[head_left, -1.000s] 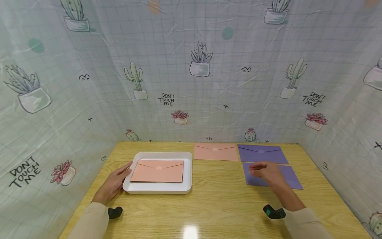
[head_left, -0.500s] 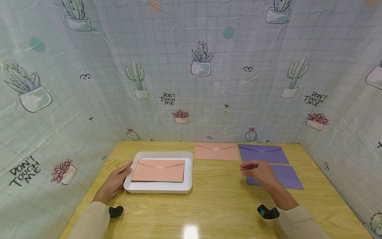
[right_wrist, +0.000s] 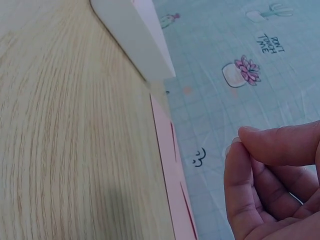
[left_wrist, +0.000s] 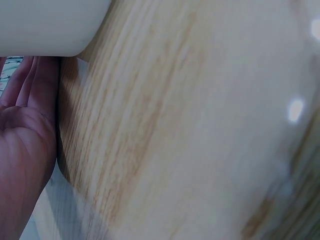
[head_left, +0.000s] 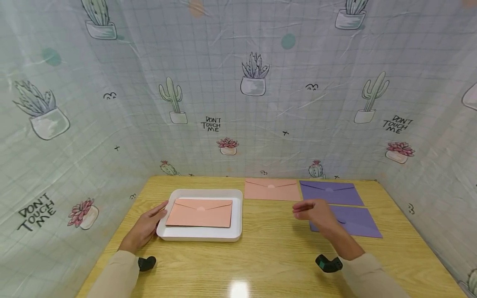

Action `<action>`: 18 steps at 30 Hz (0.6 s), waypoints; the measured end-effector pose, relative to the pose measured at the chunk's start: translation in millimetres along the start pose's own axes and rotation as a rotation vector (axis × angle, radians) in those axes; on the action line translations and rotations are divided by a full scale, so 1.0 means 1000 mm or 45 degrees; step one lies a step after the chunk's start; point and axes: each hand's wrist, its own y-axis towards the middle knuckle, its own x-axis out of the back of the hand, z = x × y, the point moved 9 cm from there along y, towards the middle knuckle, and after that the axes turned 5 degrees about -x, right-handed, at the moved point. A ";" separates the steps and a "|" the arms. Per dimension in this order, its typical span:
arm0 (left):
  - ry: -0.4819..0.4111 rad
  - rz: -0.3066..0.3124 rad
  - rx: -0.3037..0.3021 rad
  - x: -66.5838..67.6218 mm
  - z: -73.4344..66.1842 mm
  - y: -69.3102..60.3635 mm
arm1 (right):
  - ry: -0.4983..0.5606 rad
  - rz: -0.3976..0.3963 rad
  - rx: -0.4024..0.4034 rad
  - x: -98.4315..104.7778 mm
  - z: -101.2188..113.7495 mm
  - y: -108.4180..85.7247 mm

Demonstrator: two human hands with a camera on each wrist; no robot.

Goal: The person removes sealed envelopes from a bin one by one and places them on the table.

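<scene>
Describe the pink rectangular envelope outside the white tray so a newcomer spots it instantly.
Look along the far edge of the yellow wood-grain table. Between the white rectangular tray and the farther purple rectangular envelope lies the pink rectangular envelope. Its colour sets it apart from the purple one, and its place directly on the wood from the pink envelope inside the tray.

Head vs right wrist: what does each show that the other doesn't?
Head only: the left hand against the side of the tray, and two purple envelopes.

Right wrist only: the palm side of the right hand, close up; can't tell whether thumb and fingertip touch.

Both: the right hand, part or all of the tray, the pink envelope lying outside it, table and cactus-print cloth.
</scene>
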 end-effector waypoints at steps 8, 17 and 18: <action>-0.011 -0.019 0.011 0.001 -0.001 0.001 | 0.059 0.034 0.027 -0.017 0.009 0.003; -0.036 -0.017 0.018 0.002 -0.001 0.001 | 0.081 0.050 0.030 -0.036 0.014 0.010; -0.037 -0.016 0.019 0.001 -0.001 0.001 | 0.086 0.059 0.038 -0.038 0.015 0.011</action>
